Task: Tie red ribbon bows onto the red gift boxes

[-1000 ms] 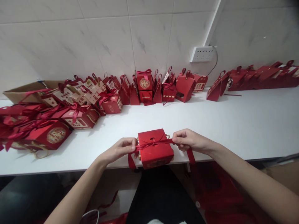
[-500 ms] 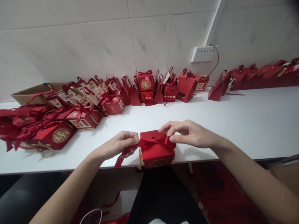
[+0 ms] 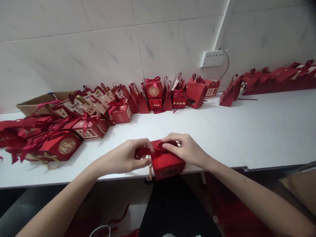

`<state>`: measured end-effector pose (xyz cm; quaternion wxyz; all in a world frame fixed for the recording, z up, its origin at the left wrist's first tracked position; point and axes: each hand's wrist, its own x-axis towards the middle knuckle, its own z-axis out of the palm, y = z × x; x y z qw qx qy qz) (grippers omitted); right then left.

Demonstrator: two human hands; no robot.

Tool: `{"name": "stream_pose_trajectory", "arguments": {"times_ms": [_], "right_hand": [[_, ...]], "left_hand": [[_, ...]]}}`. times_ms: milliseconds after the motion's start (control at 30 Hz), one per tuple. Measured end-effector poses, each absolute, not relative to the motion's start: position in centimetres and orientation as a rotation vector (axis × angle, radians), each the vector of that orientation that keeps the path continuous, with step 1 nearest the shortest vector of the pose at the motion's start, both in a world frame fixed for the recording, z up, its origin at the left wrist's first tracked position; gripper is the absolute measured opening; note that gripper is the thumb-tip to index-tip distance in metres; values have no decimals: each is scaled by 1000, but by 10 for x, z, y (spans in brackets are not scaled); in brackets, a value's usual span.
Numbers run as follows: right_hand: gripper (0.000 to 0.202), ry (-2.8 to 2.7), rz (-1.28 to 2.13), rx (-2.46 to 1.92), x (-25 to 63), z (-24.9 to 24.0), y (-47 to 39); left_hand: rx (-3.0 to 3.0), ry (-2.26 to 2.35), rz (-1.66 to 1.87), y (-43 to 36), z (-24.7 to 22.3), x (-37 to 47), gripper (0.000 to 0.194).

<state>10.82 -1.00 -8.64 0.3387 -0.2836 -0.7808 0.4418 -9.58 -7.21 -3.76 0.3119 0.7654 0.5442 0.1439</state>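
A small red gift box (image 3: pixel 168 164) sits at the table's front edge, with a gold rope handle (image 3: pixel 150 168) hanging at its left side. Over its top runs a red ribbon (image 3: pixel 160 144), pinched between the thumb and fingers of my right hand (image 3: pixel 187 149). My left hand (image 3: pixel 129 156) is at the box's left side, thumb and index finger apart, the index tip by the lid. Red ribbon shows in the gap between them; the other left fingers are hidden. My right hand covers much of the bow area and the lid's right part.
Finished-looking red boxes with bows (image 3: pixel 66 144) crowd the left of the white table (image 3: pixel 222 138), near a brown open carton (image 3: pixel 32 105). Several red boxes and bags (image 3: pixel 154 90) line the tiled wall, below a white socket strip (image 3: pixel 212 58). More red bags (image 3: pixel 276 79) stand far right.
My right hand has moved left from the bow's right side to the middle of the lid and pinches ribbon there. My left thumb and index finger have spread apart, releasing their pinch on the ribbon.
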Motion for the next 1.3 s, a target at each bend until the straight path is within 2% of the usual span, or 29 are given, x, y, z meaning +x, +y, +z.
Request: {"name": "stream_pose_trajectory", "arguments": {"times_ms": [133,300,567,733,900,1067,1300], "right_hand": [[14,-1866,1264,-768,106,-90,-10],[10,-1822,1307,-799,105,-89,-10],[12,-1896,1249,-807,102,-88,-8],[14,-1919,1283,-777,103,-91,-7],[15,-1897,1234,-735,104,-96,-7],[8,-1860,1216,-787,103,-98,-5],[10,-1686,1290,-825,101,-107,-4]], "left_hand": [[2191,1526,444,-71,-40,-94,13],[2470,1529,544,-63,-35,-91,22],[2507,1396,318,-48,-16,-75,23],[2581,1357,407,-34,-14,-72,19],[2379,1327,589,-22,-31,-78,10],[2115,1375,813,-20,-62,-83,11],[2213,1448,839,-43,-78,-81,9]]}}
